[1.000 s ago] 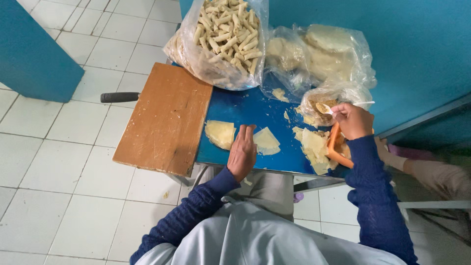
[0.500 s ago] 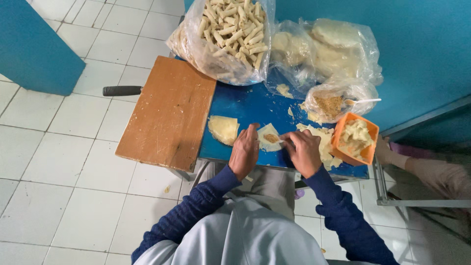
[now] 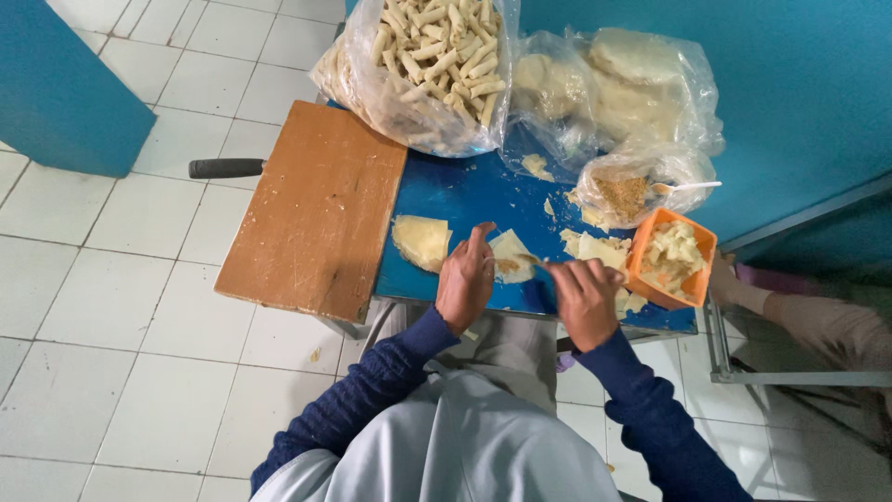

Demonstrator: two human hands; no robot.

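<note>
While my left hand [image 3: 465, 279] presses flat, fingers spread, on a thin pale wrapper [image 3: 511, 256], my right hand [image 3: 583, 296] pinches a spoon [image 3: 531, 261] onto it; blue tabletop [image 3: 465, 191], orange tub [image 3: 671, 258] beside.

Three clear plastic bags at table's far edge: rolls [image 3: 437, 56], wrappers [image 3: 623, 84], filling [image 3: 624, 191].

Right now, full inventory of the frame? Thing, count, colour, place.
table: 1, blue, centre
wooden board: 1, brown, table's left side
bag of rolls: 1, clear, pale rolls, top
bag of wrappers: 1, clear, top right
small bag with spoon: 1, brown filling, right
orange tub: 1, pale pieces, right edge
folded wrapper: 1, pale yellow, left of hands
open wrapper: 1, between hands
left hand: on open wrapper
right hand: at open wrapper's right edge
</note>
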